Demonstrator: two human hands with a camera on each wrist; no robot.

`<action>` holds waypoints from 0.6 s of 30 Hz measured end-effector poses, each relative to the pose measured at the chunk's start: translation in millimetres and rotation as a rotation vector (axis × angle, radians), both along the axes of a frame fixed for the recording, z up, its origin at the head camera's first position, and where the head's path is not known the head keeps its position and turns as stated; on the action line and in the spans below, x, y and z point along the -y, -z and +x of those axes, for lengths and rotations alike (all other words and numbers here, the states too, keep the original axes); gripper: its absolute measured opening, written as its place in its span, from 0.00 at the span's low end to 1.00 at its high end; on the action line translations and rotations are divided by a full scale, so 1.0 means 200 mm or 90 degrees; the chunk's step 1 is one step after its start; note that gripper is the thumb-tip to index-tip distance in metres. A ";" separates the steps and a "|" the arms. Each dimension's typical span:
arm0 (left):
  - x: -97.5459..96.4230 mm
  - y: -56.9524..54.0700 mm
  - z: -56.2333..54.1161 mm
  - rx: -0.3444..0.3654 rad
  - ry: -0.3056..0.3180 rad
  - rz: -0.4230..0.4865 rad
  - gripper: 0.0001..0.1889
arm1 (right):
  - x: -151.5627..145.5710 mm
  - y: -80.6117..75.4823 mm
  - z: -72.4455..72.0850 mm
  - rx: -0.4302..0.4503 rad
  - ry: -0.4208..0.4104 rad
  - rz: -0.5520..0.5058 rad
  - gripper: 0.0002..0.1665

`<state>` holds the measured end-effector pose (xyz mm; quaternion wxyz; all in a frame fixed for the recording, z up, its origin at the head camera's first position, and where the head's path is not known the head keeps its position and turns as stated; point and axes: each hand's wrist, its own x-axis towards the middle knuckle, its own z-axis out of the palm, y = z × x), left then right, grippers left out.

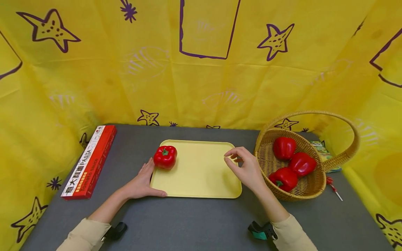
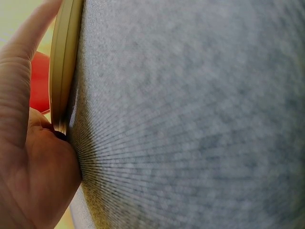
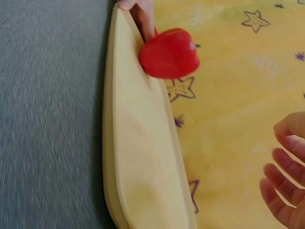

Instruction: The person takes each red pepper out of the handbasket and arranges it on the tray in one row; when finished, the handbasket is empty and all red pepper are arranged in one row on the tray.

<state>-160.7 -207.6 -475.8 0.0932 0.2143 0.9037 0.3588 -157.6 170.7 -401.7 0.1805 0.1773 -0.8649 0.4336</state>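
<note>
A yellow tray (image 1: 201, 170) lies on the grey table, with a red bell pepper (image 1: 165, 157) at its left end, green stem upward. At the tray's near left corner rests my left hand (image 1: 142, 183), thumb along the front edge and straight fingers along the left side, close to the pepper. The left wrist view shows the tray's rim (image 2: 66, 62) against this hand. Above the tray's right end hovers my right hand (image 1: 246, 169), its fingers loosely bent and nothing between them. In the right wrist view its fingers (image 3: 281, 179) are apart from the tray.
To the right stands a wicker basket (image 1: 293, 197) with a tall handle, holding three red bell peppers (image 1: 302, 164). Beside it lie a red lollipop (image 1: 329, 180) and a colourful packet (image 1: 323, 150). A red and white pasta box (image 1: 89, 162) lies at left. Yellow patterned cloth (image 1: 201, 87) encloses the table.
</note>
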 end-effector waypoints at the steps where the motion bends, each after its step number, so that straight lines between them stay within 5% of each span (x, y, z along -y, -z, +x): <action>1: 0.00 0.00 0.00 -0.002 0.001 0.000 0.68 | -0.02 0.00 0.00 -0.003 0.005 0.003 0.06; 18: 0.00 0.00 0.00 0.001 -0.001 -0.001 0.68 | -0.32 -0.09 0.07 0.011 0.066 0.073 0.08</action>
